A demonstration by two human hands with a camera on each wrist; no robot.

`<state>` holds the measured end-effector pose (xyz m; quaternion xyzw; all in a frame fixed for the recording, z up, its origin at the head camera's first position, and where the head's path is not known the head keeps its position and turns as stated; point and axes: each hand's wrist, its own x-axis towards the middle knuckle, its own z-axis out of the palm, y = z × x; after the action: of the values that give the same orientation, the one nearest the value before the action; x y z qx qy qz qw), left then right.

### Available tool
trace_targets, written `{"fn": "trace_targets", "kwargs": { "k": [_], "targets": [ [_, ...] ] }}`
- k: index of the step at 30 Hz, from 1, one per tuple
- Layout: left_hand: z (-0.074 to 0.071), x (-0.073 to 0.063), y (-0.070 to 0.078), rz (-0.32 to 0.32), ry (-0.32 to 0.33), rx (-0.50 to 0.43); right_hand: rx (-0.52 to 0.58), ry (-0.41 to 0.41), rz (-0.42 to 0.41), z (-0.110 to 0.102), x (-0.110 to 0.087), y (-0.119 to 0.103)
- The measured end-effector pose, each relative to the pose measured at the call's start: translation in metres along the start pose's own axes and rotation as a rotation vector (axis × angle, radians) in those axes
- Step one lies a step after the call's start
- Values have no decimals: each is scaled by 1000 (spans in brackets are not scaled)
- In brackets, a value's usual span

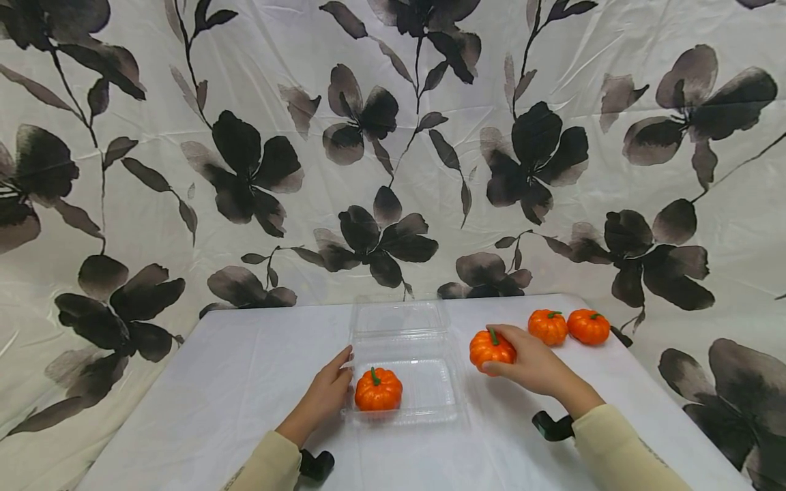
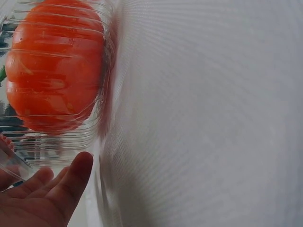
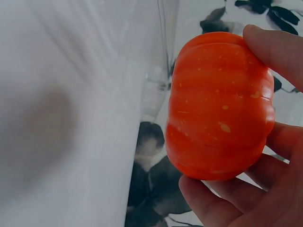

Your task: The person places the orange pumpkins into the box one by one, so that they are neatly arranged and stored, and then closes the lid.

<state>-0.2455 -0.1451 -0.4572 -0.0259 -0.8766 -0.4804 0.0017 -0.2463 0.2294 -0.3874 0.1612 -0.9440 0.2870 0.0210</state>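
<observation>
A clear plastic clamshell container (image 1: 424, 395) lies with its lid folded back, and a small orange pumpkin (image 1: 379, 390) sits in its left part. My left hand (image 1: 331, 385) holds the container's left rim, with fingertips beside the ribbed wall in the left wrist view. My right hand (image 1: 534, 361) grips a second orange pumpkin (image 1: 489, 350) to the right of the container. Seen from the right wrist, that pumpkin (image 3: 220, 106) is held between the thumb on one side and curled fingers on the other, its smooth ribbed side facing the camera.
Two more orange pumpkins (image 1: 548, 327) stand side by side at the table's back right. The white-covered table (image 1: 245, 368) ends at a hanging floral cloth (image 1: 393, 170). The container's raised lid (image 1: 399, 318) reaches toward the table's back edge.
</observation>
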Motion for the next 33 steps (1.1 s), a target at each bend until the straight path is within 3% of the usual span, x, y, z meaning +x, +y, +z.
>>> {"fn": "trace_targets", "kwargs": {
  "k": [8,22,33],
  "targets": [
    [0,0,-1,10,-2,4,22,-23,-9,8,1,-8],
    [0,-1,1,13,-2,-1,61,-42,-119,15,3,-28],
    [0,-2,1,2,0,-6,102,-65,-145,24,6,-39]
  ]
}}
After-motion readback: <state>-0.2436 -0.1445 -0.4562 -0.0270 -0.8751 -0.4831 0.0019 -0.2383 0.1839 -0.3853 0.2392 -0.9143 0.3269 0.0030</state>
